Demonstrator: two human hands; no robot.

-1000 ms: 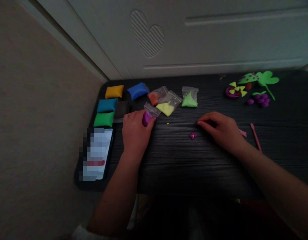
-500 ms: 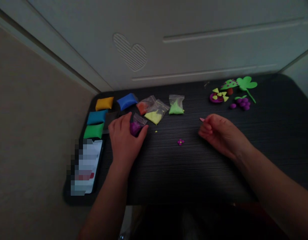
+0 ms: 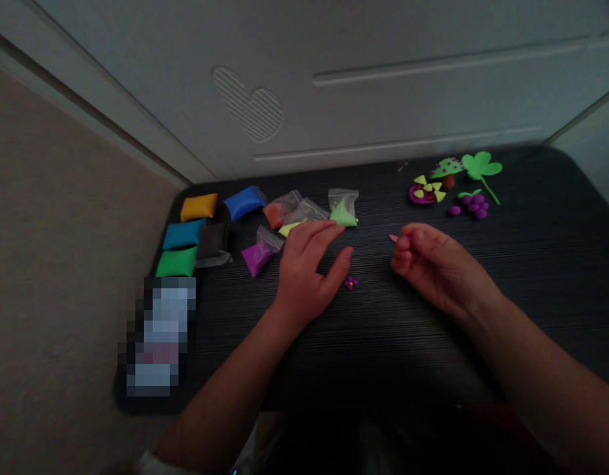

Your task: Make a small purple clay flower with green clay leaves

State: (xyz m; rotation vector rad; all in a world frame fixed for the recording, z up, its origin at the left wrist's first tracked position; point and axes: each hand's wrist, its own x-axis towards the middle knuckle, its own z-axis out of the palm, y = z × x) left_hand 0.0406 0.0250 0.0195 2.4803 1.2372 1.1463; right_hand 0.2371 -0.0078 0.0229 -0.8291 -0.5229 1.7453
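Note:
My left hand (image 3: pixel 308 270) hovers palm down with its fingers apart and nothing in them. Its fingers partly cover a bag of yellow clay (image 3: pixel 287 229), and the fingertips are close to a bag of light green clay (image 3: pixel 342 210). By its thumb lies a small purple clay flower (image 3: pixel 351 284) with a yellow centre. A bag of purple clay (image 3: pixel 257 257) rests left of this hand. My right hand (image 3: pixel 427 260) is closed around a thin pink tool (image 3: pixel 393 238); only the tool's pointed tip shows, and the rest is hidden in the fist.
Blue (image 3: pixel 245 202), orange-yellow (image 3: pixel 199 207), teal (image 3: pixel 183 234), green (image 3: pixel 177 262) and black (image 3: pixel 213 241) clay packs lie at the left. A phone (image 3: pixel 160 336) is in front of them. Clay grapes (image 3: pixel 476 206), a mushroom (image 3: pixel 447 168) and a clover (image 3: pixel 481 165) sit back right.
My left hand has moved right, away from the purple clay bag, which now lies uncovered. My right hand stays in place, still holding the pink tool.

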